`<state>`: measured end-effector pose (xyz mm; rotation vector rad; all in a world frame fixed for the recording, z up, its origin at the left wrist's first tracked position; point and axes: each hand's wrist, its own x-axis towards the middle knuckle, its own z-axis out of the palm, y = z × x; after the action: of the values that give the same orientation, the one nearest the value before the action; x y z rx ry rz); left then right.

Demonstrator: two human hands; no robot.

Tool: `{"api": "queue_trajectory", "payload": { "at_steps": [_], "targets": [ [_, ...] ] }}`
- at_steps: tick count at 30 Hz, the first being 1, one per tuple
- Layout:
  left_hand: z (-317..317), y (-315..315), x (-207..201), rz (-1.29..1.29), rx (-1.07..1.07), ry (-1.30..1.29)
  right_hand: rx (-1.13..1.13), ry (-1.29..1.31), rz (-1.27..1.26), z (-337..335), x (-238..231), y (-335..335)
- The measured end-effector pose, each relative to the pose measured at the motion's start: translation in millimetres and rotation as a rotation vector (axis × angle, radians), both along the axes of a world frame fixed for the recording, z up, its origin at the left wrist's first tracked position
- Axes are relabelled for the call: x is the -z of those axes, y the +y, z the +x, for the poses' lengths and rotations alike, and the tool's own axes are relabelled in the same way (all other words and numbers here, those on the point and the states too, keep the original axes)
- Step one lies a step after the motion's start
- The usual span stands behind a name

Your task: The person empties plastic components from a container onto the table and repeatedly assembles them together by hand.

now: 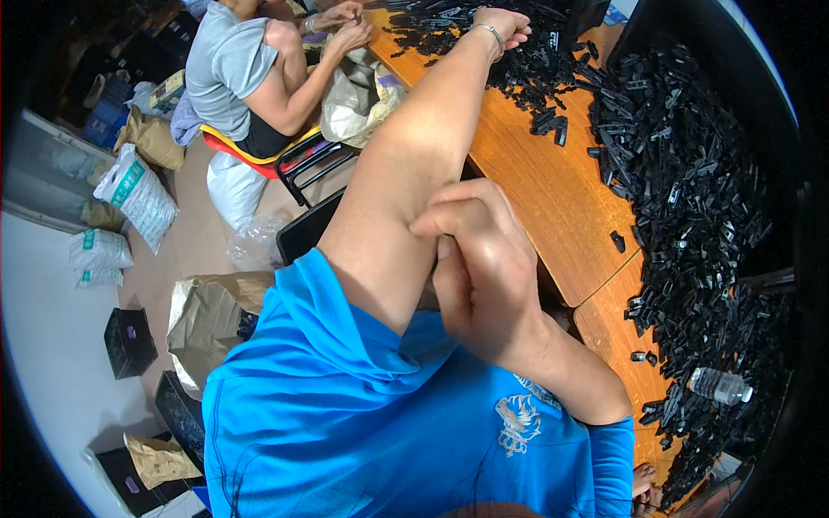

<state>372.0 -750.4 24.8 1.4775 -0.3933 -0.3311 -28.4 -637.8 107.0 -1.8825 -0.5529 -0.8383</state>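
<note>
Black plastic parts (691, 198) heaped on table (553, 190), mostly untouched; left hand (503, 24) loosely curled over them, empty; right hand (475, 259) grips left elbow.

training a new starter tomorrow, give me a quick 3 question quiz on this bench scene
1. True or false: the left hand reaches out to the black plastic parts on the wooden table.
2. What does the right hand touch? A) water bottle B) own left forearm C) a sack
3. What clear item lies among the parts at lower right?

Key: 1 true; 2 B; 3 a plastic water bottle.
</note>
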Motion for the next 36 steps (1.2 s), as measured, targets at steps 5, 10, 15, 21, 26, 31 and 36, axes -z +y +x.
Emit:
{"api": "queue_trajectory", "payload": {
  "at_steps": [5, 10, 15, 21, 26, 31, 36],
  "targets": [
    [-22, -4, -9, 0.046, -0.039, 0.04, 0.159, -0.07, 0.011, 19, 2, -6],
    [-24, -19, -3, 0.043, 0.005, 0.031, 0.034, 0.021, 0.025, 9, -1, -1],
    [0, -12, 23, 0.049, 0.028, 0.089, -0.311, 0.254, 0.174, -44, -5, -8],
    [-34, -7, 40, 0.039, 0.214, 0.005, 0.203, 0.739, 0.367, -69, 81, -100],
    [-93, 35, 114, 0.35, 0.144, -0.561, 0.676, 0.844, 0.273, -116, 160, -190],
    [-151, 12, 123, 0.563, -0.06, -1.074, 1.064, 0.71, -0.181, -114, 177, -238],
    [-161, -12, 124, 0.584, -0.026, -1.04, 1.163, 0.696, -0.325, -83, 167, -257]
  ]
}}
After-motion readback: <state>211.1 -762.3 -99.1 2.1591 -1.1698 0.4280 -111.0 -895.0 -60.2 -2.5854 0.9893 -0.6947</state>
